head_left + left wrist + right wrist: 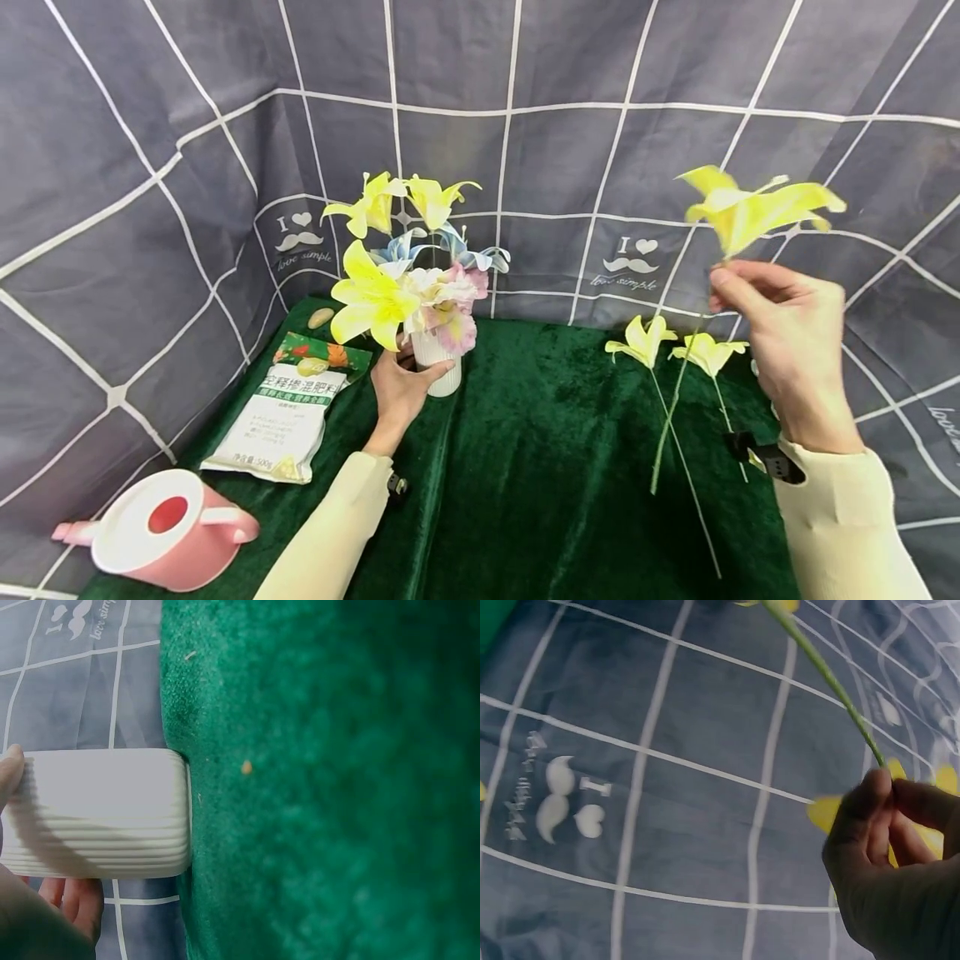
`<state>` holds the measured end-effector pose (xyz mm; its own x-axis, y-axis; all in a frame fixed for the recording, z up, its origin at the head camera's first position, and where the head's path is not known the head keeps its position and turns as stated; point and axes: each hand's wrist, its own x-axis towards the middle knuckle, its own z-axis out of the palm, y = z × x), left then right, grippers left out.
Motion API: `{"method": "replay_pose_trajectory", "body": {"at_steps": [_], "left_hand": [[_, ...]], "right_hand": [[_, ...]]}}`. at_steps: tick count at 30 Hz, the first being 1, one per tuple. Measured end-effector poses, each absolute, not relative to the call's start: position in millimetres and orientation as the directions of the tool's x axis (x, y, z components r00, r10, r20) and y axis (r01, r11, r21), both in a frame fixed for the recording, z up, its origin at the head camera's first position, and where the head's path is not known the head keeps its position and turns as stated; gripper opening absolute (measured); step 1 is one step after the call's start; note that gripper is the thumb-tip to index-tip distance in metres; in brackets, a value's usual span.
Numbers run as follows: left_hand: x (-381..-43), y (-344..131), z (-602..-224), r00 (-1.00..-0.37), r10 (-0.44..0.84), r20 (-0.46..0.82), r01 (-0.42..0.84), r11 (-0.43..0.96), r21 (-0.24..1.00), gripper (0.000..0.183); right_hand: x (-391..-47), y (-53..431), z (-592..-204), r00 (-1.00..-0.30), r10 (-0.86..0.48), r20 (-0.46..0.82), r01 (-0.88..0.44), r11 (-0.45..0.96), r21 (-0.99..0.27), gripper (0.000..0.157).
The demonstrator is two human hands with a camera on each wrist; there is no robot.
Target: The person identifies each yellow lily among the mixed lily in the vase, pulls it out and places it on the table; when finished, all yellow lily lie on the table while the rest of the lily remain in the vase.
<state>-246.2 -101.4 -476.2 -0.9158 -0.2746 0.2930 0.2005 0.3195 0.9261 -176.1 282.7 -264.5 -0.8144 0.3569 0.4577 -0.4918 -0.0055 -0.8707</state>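
Note:
My left hand (pixel 401 387) grips a white ribbed vase (pixel 447 379) that stands upright on the green cloth. In the left wrist view the vase (pixel 105 814) lies sideways across the picture, thumb on one side and fingers on the other. Yellow lilies (pixel 372 296), blue flowers (pixel 474 250) and pink-white blooms (pixel 452 321) fill the vase. On the right, my right hand (pixel 795 342) pinches a yellow lily (pixel 750 215) by its stem just under the bloom, raised above the cloth. Its green stem (pixel 829 675) slants away from the fingertips in the right wrist view.
Two more yellow lilies (pixel 643 342) lie on the green cloth (pixel 525 467) at the right. Left of the vase are a fertilizer bag (pixel 273 417), a small tan oval object (pixel 320 317) and a pink watering can (pixel 168 533). A grey gridded curtain (pixel 562 158) hangs behind.

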Motion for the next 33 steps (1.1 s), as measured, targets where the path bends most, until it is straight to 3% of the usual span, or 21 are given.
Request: {"method": "replay_pose_trajectory", "body": {"at_steps": [3, 7, 15, 21, 33], "left_hand": [[-246, -102, -476, -0.916, -0.275, 0.293, 0.198, 0.323, 0.925, 0.065], [-246, -103, -476, -0.914, -0.277, 0.297, 0.2, 0.328, 0.923, 0.064], [-245, -102, -477, -0.916, -0.274, 0.294, 0.211, 0.295, 0.932, 0.067], [-245, -102, -477, -0.914, -0.276, 0.298, 0.21, 0.307, 0.928, 0.064], [-248, -102, -478, -0.925, -0.268, 0.268, 0.188, 0.291, 0.938, 0.065]], "right_hand": [[-184, 282, -283, -0.883, 0.286, 0.372, -0.304, 0.255, -0.918, 0.01], [-202, 276, -316, -0.934, 0.195, 0.299, -0.17, 0.493, -0.854, 0.019], [-234, 271, -378, -0.976, 0.118, 0.181, -0.053, 0.679, -0.732, 0.018], [-252, 274, -412, -0.987, 0.115, 0.112, 0.006, 0.723, -0.69, 0.018], [-278, 275, -454, -0.989, 0.082, 0.125, -0.007, 0.809, -0.588, 0.013]]}}
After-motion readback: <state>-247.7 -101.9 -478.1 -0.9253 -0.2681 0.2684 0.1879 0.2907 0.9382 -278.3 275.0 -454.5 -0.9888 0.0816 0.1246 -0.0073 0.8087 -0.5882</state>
